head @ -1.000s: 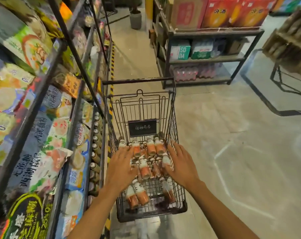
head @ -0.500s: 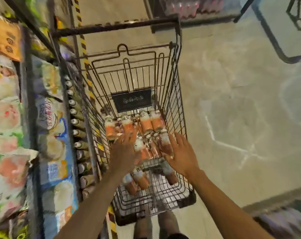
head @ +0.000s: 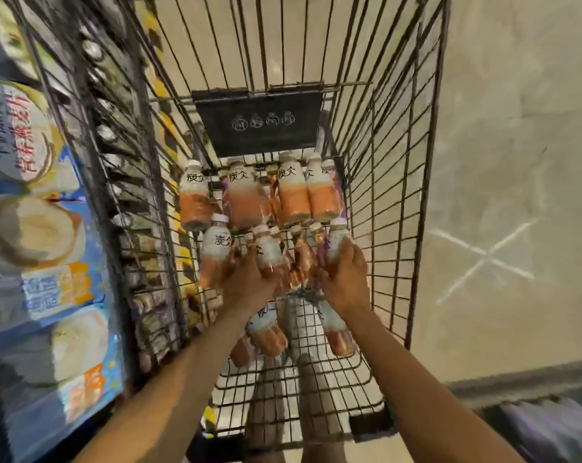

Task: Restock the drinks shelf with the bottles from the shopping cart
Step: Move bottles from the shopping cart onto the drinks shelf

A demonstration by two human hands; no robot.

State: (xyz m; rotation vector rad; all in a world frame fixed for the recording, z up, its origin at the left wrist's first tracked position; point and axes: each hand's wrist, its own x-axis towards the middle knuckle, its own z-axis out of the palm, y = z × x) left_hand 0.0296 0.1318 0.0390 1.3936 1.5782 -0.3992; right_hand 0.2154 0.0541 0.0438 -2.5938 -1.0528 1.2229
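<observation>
While both your arms reach down inside the cart, each hand has a bottle. Your right hand is wrapped round the lower body of the right-hand bottle, close by the cart's right wall; your left hand is curled on the left-hand bottle near the middle of the floor, though blur hides how the fingers sit. A third bottle lies against that hand's left side; I can't tell whether it's in the grip too.

These look like small plastic bottles, full by the colour, so I'd expect a bit of heft but nothing one hand can't carry; the glossy wrap could be slick and the walls may give under a hard squeeze. Take them round the body below the shoulder, not by the cap.

Both held bottles run lengthwise along the cart, white caps aimed at the far end where the black sign hangs, bases toward you, caps tipped up a little. The far row lies side by side against that far end, caps the same way; more loose bottles lie under your forearms, nearer the near end.
</observation>
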